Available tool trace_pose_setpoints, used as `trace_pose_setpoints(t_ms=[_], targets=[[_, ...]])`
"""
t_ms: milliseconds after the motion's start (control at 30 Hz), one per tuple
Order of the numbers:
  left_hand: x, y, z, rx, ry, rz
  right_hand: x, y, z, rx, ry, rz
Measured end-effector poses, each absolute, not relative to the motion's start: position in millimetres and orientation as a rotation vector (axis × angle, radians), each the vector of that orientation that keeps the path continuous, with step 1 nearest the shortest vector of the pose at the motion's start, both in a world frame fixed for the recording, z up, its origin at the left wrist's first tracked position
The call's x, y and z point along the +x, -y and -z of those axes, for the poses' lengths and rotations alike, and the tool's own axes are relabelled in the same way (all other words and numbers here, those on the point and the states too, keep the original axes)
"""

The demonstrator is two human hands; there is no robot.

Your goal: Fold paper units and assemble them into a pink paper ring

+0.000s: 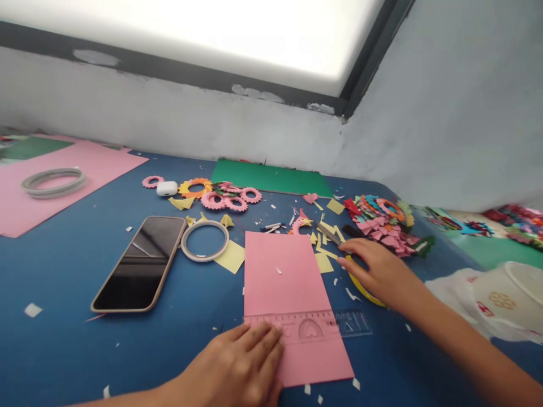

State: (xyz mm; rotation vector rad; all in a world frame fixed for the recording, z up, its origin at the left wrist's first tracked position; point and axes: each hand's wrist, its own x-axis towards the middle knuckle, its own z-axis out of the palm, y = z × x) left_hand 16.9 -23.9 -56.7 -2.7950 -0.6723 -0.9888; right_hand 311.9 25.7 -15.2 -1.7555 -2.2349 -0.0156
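Note:
A sheet of pink paper (280, 271) lies upright in front of me on the blue table. Across its lower part is a clear plastic ruler (309, 327), its right end sticking out past the paper. My left hand (241, 364) rests flat on the ruler's left end and the paper, fingers stretched out. To the right, my right hand (377, 271) has its thumb and fingers around the scissors (331, 233), near where the blades meet the yellow handles. The scissors lie low over the table, blades pointing away to the left, and the hand partly hides their handles.
Left of the paper are a phone (142, 265), a tape roll (205, 241) and an earphone case (167, 188). Jagged paper rings (231, 198) lie farther back, before a green sheet (271, 178). Colourful cut paper (382, 223) is heaped right. A white tub (513, 297) stands at the right edge.

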Motion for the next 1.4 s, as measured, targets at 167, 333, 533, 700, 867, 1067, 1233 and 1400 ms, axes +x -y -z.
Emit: trace_pose_setpoints(t_ms=[167, 333, 533, 700, 867, 1067, 1233, 1400], targets=[[16.1, 23.0, 55.4, -2.795, 0.653, 0.969, 260.3, -84.5, 4.1, -1.559, 2.349, -0.461], [13.8, 17.4, 55.2, -2.723, 0.561, 0.991, 255.7, -93.9, -24.7, -1.518, 2.370, -0.658], [16.0, 15.8, 53.6, -2.739, 0.548, 1.025, 250.1, -60.1, -41.2, -1.042, 2.538, -1.460], [14.7, 17.6, 54.1, -2.725, 0.551, 0.965, 223.5, -83.9, -12.1, -1.640, 2.493, -0.519], [11.5, 19.1, 55.9, -2.728, 0.541, 0.935, 198.0, -86.0, -13.4, -1.822, 2.554, -0.761], [13.4, 24.8, 53.1, -2.790, 0.614, 0.912, 190.6, -82.4, -27.6, -1.799, 2.429, -0.867], [13.6, 27.7, 59.7, -2.774, 0.644, 0.927, 219.0, -101.3, -40.3, -1.797, 2.205, -0.830], [14.4, 28.5, 60.4, -2.777, 0.650, 0.895, 252.2, -78.9, -61.8, -1.515, 1.818, -1.152]])
